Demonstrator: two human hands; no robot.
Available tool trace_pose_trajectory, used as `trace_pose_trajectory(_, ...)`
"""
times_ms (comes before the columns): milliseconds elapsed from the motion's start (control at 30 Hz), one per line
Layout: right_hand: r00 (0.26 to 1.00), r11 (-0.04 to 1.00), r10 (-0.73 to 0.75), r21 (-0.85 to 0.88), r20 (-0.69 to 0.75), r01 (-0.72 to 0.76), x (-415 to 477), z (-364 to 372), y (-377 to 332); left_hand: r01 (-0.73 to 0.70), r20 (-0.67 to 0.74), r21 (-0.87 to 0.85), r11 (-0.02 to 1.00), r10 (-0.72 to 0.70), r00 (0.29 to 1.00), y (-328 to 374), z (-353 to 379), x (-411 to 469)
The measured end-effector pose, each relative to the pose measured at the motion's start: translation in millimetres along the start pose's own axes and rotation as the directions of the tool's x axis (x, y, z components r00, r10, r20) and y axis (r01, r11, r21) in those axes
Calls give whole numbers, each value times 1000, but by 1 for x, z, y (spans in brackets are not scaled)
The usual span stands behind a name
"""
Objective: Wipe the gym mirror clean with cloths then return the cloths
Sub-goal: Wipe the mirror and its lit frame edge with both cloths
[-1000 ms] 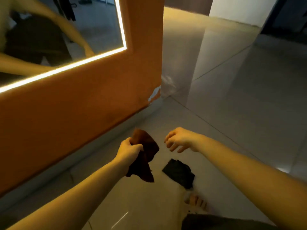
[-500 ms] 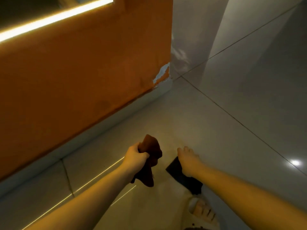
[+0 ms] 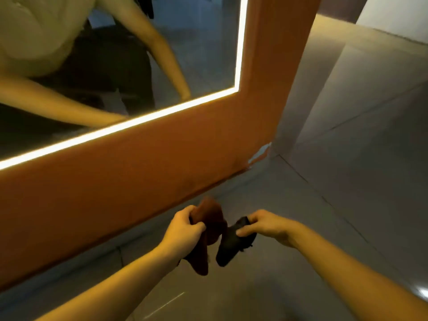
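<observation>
Brown cloth (image 3: 209, 224) hangs bunched from the left grip (image 3: 185, 228), whose fingers are curled tight round it, below the mirror (image 3: 196, 54). Just right of it, also below the mirror, the black cloth (image 3: 229, 244) dangles from the right grip (image 3: 261, 224), pinched between thumb and fingertips. That pinch looks shallow, though blur makes it hard to judge, so the black cloth may slip to the floor (image 3: 324, 216) beneath the mirror if swung upward. No container shows in the head view.
</observation>
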State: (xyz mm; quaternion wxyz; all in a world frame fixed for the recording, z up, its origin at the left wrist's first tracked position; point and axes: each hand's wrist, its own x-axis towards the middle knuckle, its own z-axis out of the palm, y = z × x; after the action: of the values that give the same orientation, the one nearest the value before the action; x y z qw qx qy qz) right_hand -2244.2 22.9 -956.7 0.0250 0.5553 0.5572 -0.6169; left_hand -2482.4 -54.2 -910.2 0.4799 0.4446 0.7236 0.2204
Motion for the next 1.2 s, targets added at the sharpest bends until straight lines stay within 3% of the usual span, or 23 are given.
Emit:
trace_pose_trajectory(67, 994, 978, -112, 177, 20, 106, -34, -5, -52, -41, -60, -29, 999, 39, 997, 19, -40, -20)
trace_pose_trajectory(167, 975, 862, -220, 462, -34, 211, -95, -10, -126, -99, -144, -61, 993, 89, 986, 59, -102, -62)
trace_pose_trajectory(300, 949, 686, -297, 669, -104, 288, -189, -19, -229, -170, -246, 25, 985, 171, 954, 130, -179, -125)
trace_pose_trajectory(433, 914, 596, -368, 711, -170, 372, -283, -32, -329, -230, -260, 22, 973, 228, 938, 216, -253, -194)
trace_pose_trajectory(633, 874, 554, -372, 681, -312, 478, -420, -55, -481, -453, -276, 39, 891, 445, 852, 370, -359, -310)
trace_pose_trajectory(833, 769, 457, -470, 626, -433, 632, -530, -110, -594, -595, -351, 281, 753, 658, 667, 508, -433, -389)
trace_pose_trajectory(967, 639, 399, -478, 499, -603, 769, -595, -160, -653, -584, -481, 469, 662, 747, 460, 591, -453, -424)
trace_pose_trajectory(1033, 538, 378, -472, 391, -698, 839, -629, -186, -681, -537, -521, 574, 619, 781, 343, 627, -465, -443)
trace_pose_trajectory(1100, 357, 323, -526, 207, -772, 924, -666, -211, -713, -496, -513, 673, 549, 829, 223, 659, -479, -461)
trace_pose_trajectory(1200, -58, 174, -567, -189, -822, 966, -715, -237, -762, -355, -464, 824, 442, 885, 24, 698, -506, -488)
